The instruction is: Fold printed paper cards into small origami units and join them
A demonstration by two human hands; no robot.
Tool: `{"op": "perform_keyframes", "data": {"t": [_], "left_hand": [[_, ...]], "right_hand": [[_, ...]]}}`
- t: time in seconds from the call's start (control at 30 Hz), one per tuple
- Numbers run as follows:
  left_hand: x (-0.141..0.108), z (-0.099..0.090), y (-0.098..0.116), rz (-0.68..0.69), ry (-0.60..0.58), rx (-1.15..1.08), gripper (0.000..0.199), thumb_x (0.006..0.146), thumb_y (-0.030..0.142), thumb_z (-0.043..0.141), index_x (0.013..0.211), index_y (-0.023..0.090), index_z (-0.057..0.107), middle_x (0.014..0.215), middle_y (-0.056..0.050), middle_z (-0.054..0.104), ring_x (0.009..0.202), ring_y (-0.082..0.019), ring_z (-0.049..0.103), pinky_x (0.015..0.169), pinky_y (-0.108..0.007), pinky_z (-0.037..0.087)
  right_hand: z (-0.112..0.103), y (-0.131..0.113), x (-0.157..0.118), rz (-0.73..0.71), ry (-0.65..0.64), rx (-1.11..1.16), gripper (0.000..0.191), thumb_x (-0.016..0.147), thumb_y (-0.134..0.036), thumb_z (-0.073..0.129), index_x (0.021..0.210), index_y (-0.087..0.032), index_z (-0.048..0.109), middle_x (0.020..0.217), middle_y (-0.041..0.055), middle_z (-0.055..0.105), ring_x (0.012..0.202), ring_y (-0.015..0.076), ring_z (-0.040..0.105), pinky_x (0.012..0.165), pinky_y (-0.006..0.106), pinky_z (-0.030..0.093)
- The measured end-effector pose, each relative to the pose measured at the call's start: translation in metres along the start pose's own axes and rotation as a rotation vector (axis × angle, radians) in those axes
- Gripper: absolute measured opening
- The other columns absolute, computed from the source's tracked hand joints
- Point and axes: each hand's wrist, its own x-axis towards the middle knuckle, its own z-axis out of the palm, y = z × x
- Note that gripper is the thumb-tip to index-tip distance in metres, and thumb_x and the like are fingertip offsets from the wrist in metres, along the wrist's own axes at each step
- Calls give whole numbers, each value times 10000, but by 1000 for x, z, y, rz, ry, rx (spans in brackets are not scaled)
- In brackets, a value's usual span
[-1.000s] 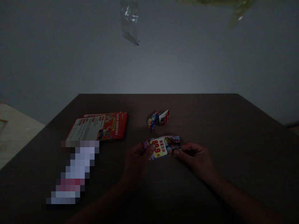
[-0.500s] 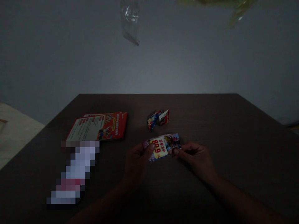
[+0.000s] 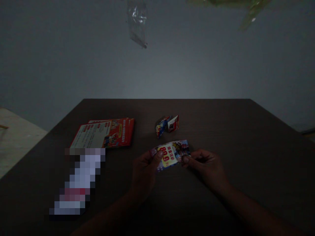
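Observation:
A small printed card [image 3: 173, 152] with a pale yellow label and red figures is held between my two hands, above the table's middle. My left hand [image 3: 145, 170] pinches its left end, thumb on the printed face. At the lower right corner, my right hand [image 3: 209, 165] grips it between thumb and fingers. Just beyond the card lies a crumpled blue and red wrapper [image 3: 161, 127], and beside it a folded red and white piece [image 3: 173, 124]. The fingers behind the card are partly hidden.
On the left lies a stack of red printed booklets or packs [image 3: 120, 132]. A blurred-out, long pale object [image 3: 82, 177] is in front of it. The dark table [image 3: 221, 118] meets a grey wall, where a clear plastic bag [image 3: 137, 24] hangs.
Almost nothing differs. The card has tilted very slightly in my hands; both hands keep the same hold and place.

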Motion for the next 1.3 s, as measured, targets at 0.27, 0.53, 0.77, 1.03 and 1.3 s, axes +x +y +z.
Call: {"op": "perform_keyframes", "data": {"t": [0.27,0.53,0.77,1.03,1.3], "left_hand": [[-1,-1,0,-17,-11,-4,401,664,455,724,888,123,713,732,-67,720,642,-199,671,588,-279,547],[-4,-6,2,79,-151,203,292,723,426,659,696,141,714,642,-41,694,617,-172,633,559,-231,489],[19,-21,1,-3,-446,422,307,719,434,666,792,143,732,713,-54,721,640,-193,656,562,-240,488],[16,-13,2,-31,-472,357,299,748,419,648,774,133,731,703,-81,725,610,-191,664,533,-243,490],[12,-12,-3,10,-383,336,310,767,423,633,781,126,721,707,-73,723,623,-184,663,545,-237,493]], "right_hand": [[-2,5,1,-61,-14,41,290,637,-308,793,784,-186,574,576,-1,691,542,146,633,572,254,486],[-6,2,5,-142,99,188,400,638,-276,796,752,-232,415,543,-62,648,512,132,616,533,227,468],[-17,-6,12,-112,-36,34,573,612,-283,806,607,-223,236,533,-36,621,496,128,596,473,208,429],[-8,-7,15,-57,-97,36,376,555,-314,835,680,-194,501,549,-39,639,523,128,615,529,224,476],[-7,-1,11,-62,-197,-29,225,721,-368,718,649,-155,702,625,35,687,611,135,616,597,239,473]]}}
